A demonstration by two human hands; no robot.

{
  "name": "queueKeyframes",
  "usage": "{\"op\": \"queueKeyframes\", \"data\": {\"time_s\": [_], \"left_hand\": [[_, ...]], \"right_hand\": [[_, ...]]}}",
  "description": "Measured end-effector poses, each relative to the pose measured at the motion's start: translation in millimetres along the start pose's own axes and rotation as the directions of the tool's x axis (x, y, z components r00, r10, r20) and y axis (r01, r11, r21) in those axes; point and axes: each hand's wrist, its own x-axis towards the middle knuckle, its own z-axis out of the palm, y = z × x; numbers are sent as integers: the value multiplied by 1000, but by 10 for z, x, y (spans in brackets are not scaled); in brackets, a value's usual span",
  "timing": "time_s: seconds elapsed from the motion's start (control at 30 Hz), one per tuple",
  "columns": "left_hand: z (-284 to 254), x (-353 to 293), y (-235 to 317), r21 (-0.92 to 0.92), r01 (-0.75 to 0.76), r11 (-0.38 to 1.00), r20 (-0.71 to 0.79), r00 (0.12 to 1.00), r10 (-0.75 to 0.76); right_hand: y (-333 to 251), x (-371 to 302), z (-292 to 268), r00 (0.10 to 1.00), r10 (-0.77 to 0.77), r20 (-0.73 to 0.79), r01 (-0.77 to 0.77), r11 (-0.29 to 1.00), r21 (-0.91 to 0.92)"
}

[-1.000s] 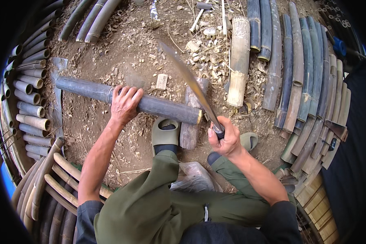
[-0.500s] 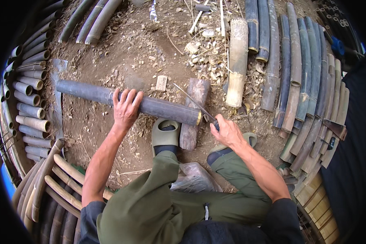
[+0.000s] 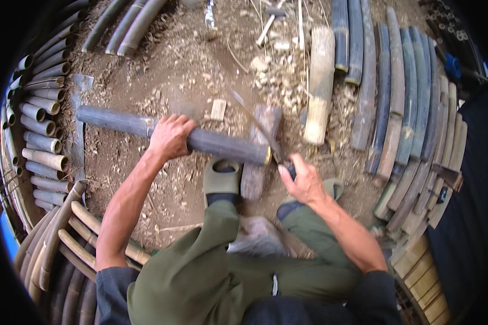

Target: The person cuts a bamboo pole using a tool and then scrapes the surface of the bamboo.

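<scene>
A dark bamboo pole (image 3: 220, 143) lies slantwise before me, its pale cut end at the right. My left hand (image 3: 172, 135) is wrapped over the pole near its middle, just right of a node. Under the pole's right end is a short log (image 3: 267, 120). My right hand (image 3: 305, 181) grips the dark handle of a long knife (image 3: 262, 127), whose blade slants up and left past the cut end, over the log. The blade is a little smeared by motion; whether it touches the bamboo I cannot tell.
A pale scraped bamboo length (image 3: 320, 86) lies beyond the log among wood chips (image 3: 282, 81). Several bamboo poles (image 3: 404, 97) lie in a row at the right. Stacked bamboo tubes (image 3: 46, 143) line the left. A hammer (image 3: 271, 24) and a small wooden block (image 3: 218, 109) lie ahead.
The knife blade has swung to a steeper, raised angle, and my right hand has shifted slightly. My left hand's fingers have drawn together on the pole.
</scene>
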Motion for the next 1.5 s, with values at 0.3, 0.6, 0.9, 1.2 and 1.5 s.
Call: {"op": "queueKeyframes", "data": {"time_s": [0.3, 0.6, 0.9, 1.2, 1.5], "left_hand": [[212, -40, 12, 136, 3, 991, -334, 942, 43], [281, -95, 140, 115, 25, 993, -565, 824, 45], [388, -108, 186, 131, 80, 988, -648, 762, 24], [-144, -98, 81, -178, -78, 981, -34, 997, 73], [-701, -143, -488, -19, 81, 997, -83, 993, -83]], "right_hand": [[150, 54, 16, 998, 37, 54, -29, 990, -136], [99, 135, 21, 953, 225, 201, -150, 932, -330], [52, 84, 8, 941, -260, -218, 248, 965, -81], [146, -60, -206, 967, 247, 66, -234, 755, 612], [422, -97, -591, 913, 336, -230, -72, 689, 721]]}}
